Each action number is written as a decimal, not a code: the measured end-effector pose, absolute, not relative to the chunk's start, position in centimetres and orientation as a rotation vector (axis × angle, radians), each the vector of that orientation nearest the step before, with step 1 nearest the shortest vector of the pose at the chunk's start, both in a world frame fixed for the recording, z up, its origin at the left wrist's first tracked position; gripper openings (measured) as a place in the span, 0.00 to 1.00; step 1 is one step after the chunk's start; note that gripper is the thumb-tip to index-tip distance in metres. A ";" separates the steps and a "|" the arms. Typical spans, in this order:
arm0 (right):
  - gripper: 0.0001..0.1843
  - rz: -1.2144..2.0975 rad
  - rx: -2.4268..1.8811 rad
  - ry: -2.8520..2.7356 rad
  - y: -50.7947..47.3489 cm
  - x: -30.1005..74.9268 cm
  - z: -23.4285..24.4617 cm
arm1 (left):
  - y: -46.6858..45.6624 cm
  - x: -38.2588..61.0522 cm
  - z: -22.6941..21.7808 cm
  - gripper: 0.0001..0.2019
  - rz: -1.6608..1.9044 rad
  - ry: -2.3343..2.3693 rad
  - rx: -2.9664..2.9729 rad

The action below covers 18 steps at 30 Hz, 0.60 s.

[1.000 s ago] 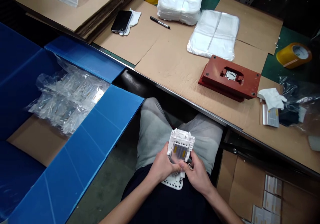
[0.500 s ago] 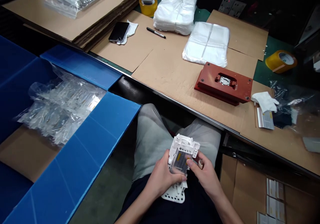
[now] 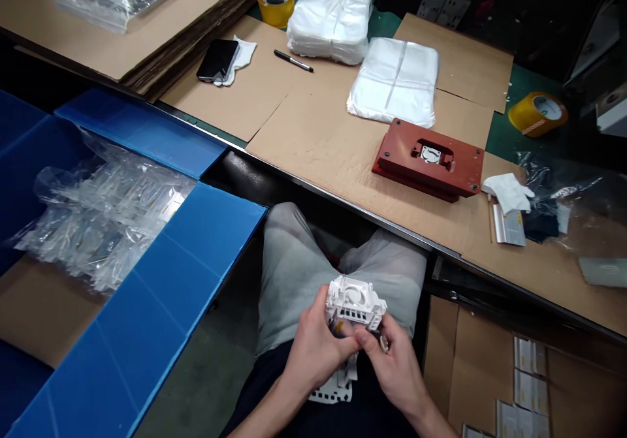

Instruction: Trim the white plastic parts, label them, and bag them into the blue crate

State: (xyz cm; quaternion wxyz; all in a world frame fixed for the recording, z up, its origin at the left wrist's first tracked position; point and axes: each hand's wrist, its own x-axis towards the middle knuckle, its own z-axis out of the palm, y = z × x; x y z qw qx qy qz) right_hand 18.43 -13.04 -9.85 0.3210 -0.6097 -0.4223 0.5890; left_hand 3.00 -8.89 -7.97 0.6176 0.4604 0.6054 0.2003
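so, entry 1: white moulded plastic frame (image 3: 355, 304), held above the lap over grey trousers (image 3: 294, 275). entry 2: left hand (image 3: 313, 353), curled closely round the frame's near side. entry 3: right hand (image 3: 392, 366), narrow pinch on its other edge. from my remote seat, i'd keep both holds snug and even, because the thin lattice tabs (image 3: 333, 393) look easy to flex.

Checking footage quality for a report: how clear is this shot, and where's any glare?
In the head view, the white plastic part, left hand and right hand look fairly sharp; the clear plastic bags glint faintly; the top right corner sinks into shadow.
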 end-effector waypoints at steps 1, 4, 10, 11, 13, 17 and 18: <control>0.17 1.519 -1.617 -1.115 -13.3 18.4 -9.9 | -9.0 2.9 -8.1 0.20 0.456 1.391 1.052; 0.15 1.473 -1.649 -1.137 -13.3 18.2 -10.0 | -9.0 2.8 -8.5 0.21 0.451 1.401 1.042; 0.20 1.593 -1.522 -1.138 -11.4 18.3 -10.8 | -7.7 2.6 -9.4 0.24 0.448 1.412 1.032; 0.22 1.598 -1.500 -1.176 -10.9 18.7 -11.0 | -7.4 2.6 -9.4 0.27 0.456 1.422 1.014; 0.24 1.499 -1.546 -1.277 -9.4 20.5 -11.1 | -6.9 2.5 -9.4 0.33 0.481 1.474 0.945; 0.19 0.942 -1.877 -1.232 -4.7 29.2 -10.7 | -6.4 2.0 -9.6 0.39 0.459 1.631 0.846; 0.19 0.777 -1.962 -1.167 -3.4 32.2 -10.6 | -6.3 1.9 -9.8 0.39 0.443 1.658 0.856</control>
